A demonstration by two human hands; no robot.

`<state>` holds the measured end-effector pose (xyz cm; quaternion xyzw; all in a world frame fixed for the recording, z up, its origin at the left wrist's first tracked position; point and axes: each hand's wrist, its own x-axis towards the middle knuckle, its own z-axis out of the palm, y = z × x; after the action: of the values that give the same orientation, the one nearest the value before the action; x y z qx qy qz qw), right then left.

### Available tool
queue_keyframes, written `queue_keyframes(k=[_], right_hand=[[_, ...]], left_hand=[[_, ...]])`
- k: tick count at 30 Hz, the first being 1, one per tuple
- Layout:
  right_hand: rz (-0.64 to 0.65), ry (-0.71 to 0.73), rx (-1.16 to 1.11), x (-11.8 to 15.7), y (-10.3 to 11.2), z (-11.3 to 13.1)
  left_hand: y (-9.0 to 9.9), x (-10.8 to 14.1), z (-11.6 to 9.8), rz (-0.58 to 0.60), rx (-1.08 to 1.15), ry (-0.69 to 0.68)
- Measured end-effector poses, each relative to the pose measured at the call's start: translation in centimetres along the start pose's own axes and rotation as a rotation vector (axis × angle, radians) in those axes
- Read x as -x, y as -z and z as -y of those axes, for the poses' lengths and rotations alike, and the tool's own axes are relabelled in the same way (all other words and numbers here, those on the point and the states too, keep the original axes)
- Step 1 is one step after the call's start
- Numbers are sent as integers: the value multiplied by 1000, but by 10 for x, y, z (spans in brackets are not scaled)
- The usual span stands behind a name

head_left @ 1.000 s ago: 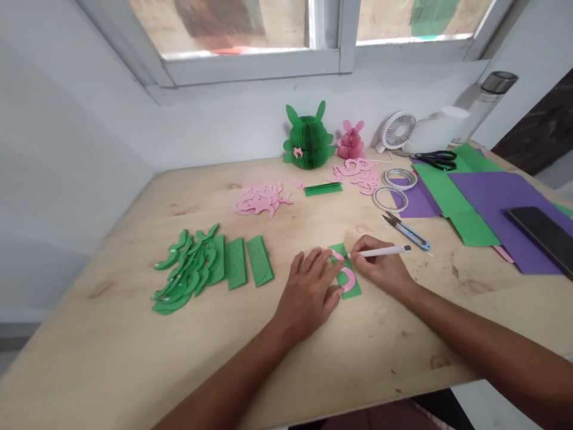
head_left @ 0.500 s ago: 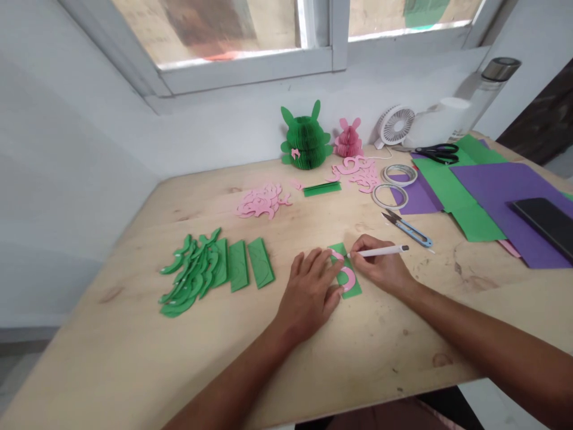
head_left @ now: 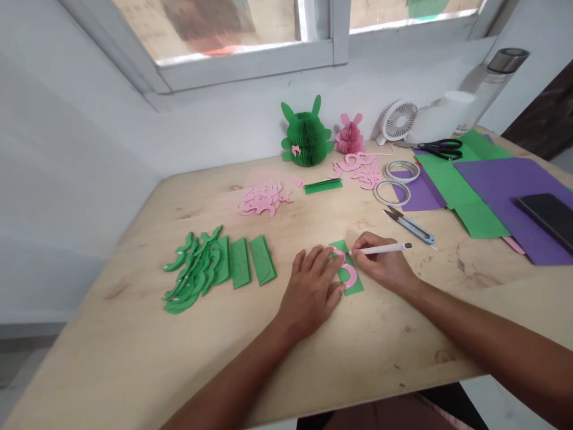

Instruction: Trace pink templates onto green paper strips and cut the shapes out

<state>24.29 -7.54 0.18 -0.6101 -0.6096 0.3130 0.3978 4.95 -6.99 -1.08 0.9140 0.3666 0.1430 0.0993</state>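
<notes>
My right hand (head_left: 378, 261) grips a white pen (head_left: 385, 248), its tip at the upper right edge of a pink curved paper cutout (head_left: 350, 276). That cutout lies on a small green paper strip (head_left: 356, 288) on the table. My left hand (head_left: 310, 286) rests flat with its fingers spread, the fingertips pressing the left side of the cutout and covering part of it. To the left lie folded green paper strips (head_left: 262, 261) with curved outlines drawn on them, beside a pile of green curved cutouts (head_left: 194, 278).
Pink cutouts (head_left: 262, 199) lie further back. Green (head_left: 308, 140) and pink (head_left: 350, 136) honeycomb paper figures stand by the wall near a small fan (head_left: 399, 121). On the right are tape rolls (head_left: 393, 193), thread snips (head_left: 409, 225), scissors (head_left: 441, 148), purple paper (head_left: 501, 179) and a phone (head_left: 548, 212).
The pen tip has shifted slightly along the pink cutout, and more of the cutout's upper curve shows. My left hand stays nearly in place. The whole view has moved a little.
</notes>
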Motion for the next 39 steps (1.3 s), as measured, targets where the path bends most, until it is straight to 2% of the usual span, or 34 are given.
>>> queue_keyframes(k=[39], right_hand=[[-23, -9, 4, 0, 0, 2]], left_hand=[[1, -1, -1, 11, -1, 6]])
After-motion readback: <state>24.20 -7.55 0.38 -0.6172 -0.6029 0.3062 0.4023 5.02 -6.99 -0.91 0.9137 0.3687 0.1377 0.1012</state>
